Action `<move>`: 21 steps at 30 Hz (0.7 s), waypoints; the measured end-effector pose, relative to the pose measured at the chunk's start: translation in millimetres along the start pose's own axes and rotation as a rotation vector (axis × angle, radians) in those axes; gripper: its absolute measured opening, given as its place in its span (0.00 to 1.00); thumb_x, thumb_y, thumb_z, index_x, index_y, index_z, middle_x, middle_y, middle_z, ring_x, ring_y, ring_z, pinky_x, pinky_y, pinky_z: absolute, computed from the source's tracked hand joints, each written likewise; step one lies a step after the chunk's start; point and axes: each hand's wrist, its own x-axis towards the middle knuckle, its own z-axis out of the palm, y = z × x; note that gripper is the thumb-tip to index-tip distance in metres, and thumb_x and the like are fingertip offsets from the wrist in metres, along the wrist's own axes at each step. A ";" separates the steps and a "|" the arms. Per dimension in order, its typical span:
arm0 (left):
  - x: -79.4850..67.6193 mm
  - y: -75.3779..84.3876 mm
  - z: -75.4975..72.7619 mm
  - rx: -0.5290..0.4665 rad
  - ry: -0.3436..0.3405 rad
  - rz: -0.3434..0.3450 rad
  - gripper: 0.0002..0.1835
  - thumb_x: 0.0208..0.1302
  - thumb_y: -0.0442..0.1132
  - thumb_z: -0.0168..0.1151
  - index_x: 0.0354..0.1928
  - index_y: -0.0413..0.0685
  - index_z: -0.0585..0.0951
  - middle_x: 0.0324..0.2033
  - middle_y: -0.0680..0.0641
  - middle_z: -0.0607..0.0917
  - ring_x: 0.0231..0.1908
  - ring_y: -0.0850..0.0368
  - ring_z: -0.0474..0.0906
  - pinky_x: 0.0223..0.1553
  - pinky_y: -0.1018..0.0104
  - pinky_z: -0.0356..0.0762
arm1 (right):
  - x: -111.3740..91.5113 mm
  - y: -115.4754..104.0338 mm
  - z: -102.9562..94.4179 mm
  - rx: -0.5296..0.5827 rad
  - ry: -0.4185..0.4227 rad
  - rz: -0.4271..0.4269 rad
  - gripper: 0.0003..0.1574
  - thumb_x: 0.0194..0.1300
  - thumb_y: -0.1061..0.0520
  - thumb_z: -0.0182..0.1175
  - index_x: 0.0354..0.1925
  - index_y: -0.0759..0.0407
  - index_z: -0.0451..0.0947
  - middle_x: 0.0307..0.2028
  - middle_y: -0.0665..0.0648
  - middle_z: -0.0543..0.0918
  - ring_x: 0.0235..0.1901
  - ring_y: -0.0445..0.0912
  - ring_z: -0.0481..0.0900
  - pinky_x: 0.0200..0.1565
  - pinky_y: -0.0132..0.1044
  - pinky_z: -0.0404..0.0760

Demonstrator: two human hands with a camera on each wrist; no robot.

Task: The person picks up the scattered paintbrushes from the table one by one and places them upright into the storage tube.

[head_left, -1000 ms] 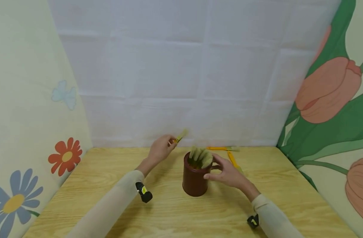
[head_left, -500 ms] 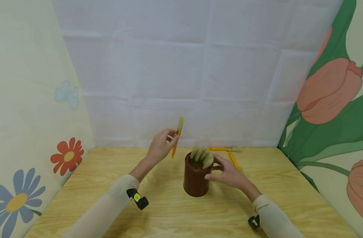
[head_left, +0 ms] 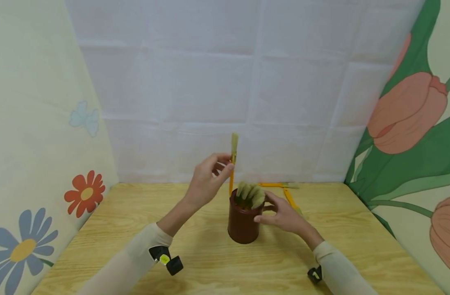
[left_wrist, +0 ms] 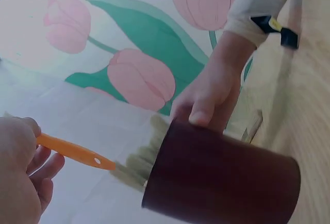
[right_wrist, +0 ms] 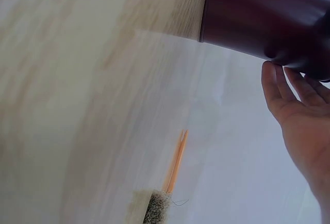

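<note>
My left hand (head_left: 206, 180) pinches a paintbrush (head_left: 231, 180) with an orange handle, bristles up. Its handle end hangs at the back left of the dark red cup's rim in the head view; the left wrist view shows the orange handle (left_wrist: 77, 153) pointing at the cup's mouth. Several brushes (head_left: 250, 195) stand bristles up inside the cup (head_left: 242, 225), which sits upright on the table. On the cup's right side, my right hand (head_left: 284, 215) holds it near the rim, thumb in front and fingers behind. In the right wrist view its fingertips touch the cup wall (right_wrist: 252, 17).
Two more orange-handled brushes lie on the wooden table (head_left: 136, 229) behind the right hand: one brush (head_left: 271, 184) along the back edge, another brush (head_left: 289, 198) slanting toward the front. A white sheet (head_left: 195, 143) hangs behind the table, with flower-patterned walls on both sides.
My left hand has brought the paintbrush up and to the right, from the table's back toward the cup, turning it from slanted to upright. My right hand and the cup have stayed in place.
</note>
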 end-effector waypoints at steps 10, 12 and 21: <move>-14.2 -2.9 15.8 -0.035 -0.116 -0.045 0.16 0.78 0.44 0.58 0.60 0.45 0.78 0.48 0.53 0.84 0.43 0.62 0.82 0.44 0.61 0.81 | 2.3 20.4 -1.9 0.003 -0.006 -0.028 0.51 0.66 0.61 0.71 0.79 0.46 0.58 0.71 0.51 0.68 0.67 0.49 0.70 0.61 0.53 0.74; -18.0 -7.9 17.3 -0.036 -0.121 -0.055 0.16 0.78 0.44 0.58 0.60 0.45 0.78 0.49 0.52 0.83 0.43 0.62 0.82 0.43 0.61 0.82 | 2.4 20.1 -1.1 0.010 -0.007 -0.012 0.51 0.66 0.61 0.71 0.79 0.49 0.57 0.72 0.53 0.67 0.67 0.50 0.70 0.61 0.53 0.73; -27.1 -20.9 23.4 0.022 -0.124 -0.047 0.15 0.79 0.45 0.56 0.60 0.46 0.78 0.51 0.52 0.82 0.45 0.60 0.80 0.46 0.58 0.79 | 1.4 -1.3 -1.3 0.010 0.001 0.010 0.51 0.66 0.64 0.71 0.78 0.61 0.55 0.70 0.61 0.68 0.66 0.56 0.70 0.60 0.59 0.72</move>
